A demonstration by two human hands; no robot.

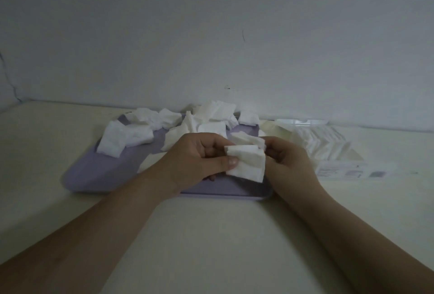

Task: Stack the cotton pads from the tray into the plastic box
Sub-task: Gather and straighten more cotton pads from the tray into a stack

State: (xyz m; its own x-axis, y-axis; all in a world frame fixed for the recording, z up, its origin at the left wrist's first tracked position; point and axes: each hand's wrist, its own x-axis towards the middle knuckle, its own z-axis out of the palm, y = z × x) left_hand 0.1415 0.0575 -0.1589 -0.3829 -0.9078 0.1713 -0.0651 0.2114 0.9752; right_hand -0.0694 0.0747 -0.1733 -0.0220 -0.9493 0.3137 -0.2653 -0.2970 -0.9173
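Held: square white cotton pads (249,164), which I pinched between my left grip (199,155) and right grip (286,162) above the flat lilac plastic tray (101,171). Loose white pads (211,115) lay heaped at its far end. The clear plastic box (340,167), holding stacked pads, stood just right of the tray on the cream tabletop (211,235).
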